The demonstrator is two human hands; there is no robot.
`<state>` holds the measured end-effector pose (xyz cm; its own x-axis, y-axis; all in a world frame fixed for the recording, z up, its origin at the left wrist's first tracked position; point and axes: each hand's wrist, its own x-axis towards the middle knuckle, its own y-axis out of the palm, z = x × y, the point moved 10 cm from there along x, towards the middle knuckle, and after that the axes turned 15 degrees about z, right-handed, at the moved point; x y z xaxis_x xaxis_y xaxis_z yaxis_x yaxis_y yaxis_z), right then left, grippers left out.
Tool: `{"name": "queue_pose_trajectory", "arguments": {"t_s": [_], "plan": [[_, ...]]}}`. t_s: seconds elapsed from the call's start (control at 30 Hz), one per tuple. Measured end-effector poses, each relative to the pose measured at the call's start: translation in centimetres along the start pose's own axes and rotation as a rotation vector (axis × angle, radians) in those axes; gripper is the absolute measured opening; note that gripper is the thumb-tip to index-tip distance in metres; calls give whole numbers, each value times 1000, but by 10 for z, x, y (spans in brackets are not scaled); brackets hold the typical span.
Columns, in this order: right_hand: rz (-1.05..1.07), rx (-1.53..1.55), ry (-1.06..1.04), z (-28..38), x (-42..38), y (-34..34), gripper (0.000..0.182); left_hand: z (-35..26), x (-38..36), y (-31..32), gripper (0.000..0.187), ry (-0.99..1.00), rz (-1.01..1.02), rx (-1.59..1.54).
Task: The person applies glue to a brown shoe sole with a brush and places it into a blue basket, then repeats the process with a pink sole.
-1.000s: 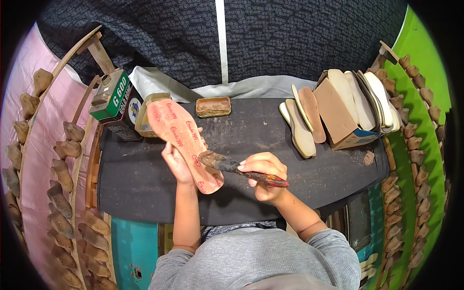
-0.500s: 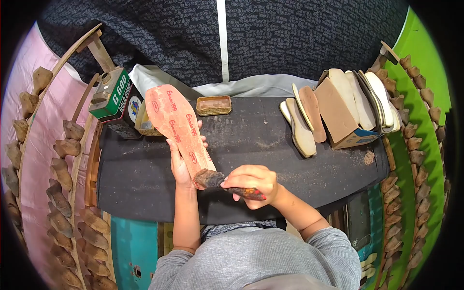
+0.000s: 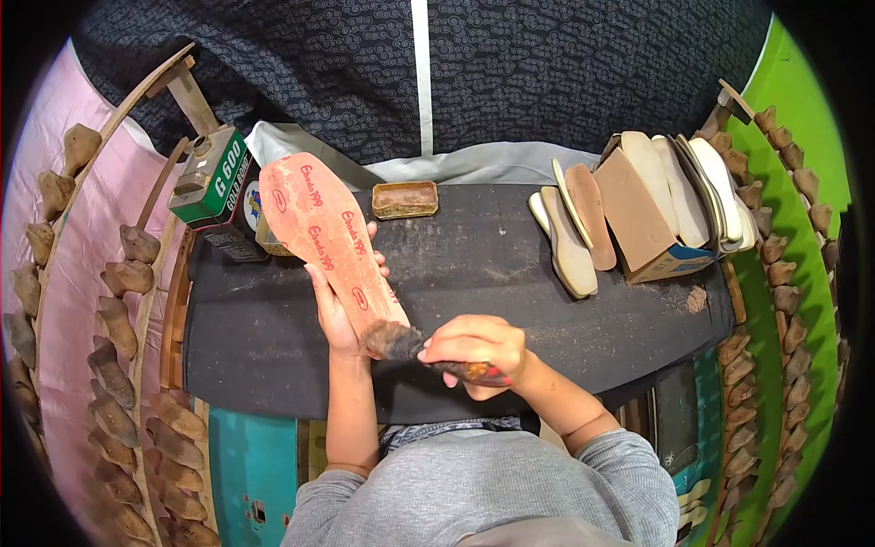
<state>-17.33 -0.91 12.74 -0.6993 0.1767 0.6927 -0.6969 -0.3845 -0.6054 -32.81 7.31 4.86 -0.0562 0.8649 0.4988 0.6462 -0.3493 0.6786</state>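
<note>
A pinkish-orange insole point(image 3: 321, 214) printed with red lettering is held up at a slant over the table. My left hand point(image 3: 339, 310) grips it from beneath around its narrow middle, thumb on one edge and fingertips showing past the other. My right hand point(image 3: 476, 354) is closed round the dark, red-spotted handle of a brush point(image 3: 394, 341). The brush's brown bristles lie against the near end of the insole and cover part of it.
On the dark-covered table point(image 3: 483, 273) stand a green glue can point(image 3: 217, 196) and a small rectangular tray point(image 3: 405, 200). At right are several loose soles point(image 3: 570, 246) beside a cardboard box point(image 3: 643, 214) of soles. Racks of shoe lasts point(image 3: 118, 319) flank both sides.
The far end of the insole has swung slightly to the left. The brush has shifted a little on the near end, its bristles still against the surface.
</note>
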Motion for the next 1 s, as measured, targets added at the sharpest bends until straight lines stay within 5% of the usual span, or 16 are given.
{"name": "queue_pose_trajectory", "arguments": {"t_s": [0.13, 0.33, 1.0], "plan": [[-135, -103, -2, 2, 6, -17, 34, 15, -5, 8, 71, -117, 127, -55], [-13, -100, -23, 0, 0, 3, 34, 4, 1, -2, 66, 12, -14, -17], [12, 7, 5, -7, -9, 9, 33, -8, 5, -16, 65, 56, 15, -108]]}}
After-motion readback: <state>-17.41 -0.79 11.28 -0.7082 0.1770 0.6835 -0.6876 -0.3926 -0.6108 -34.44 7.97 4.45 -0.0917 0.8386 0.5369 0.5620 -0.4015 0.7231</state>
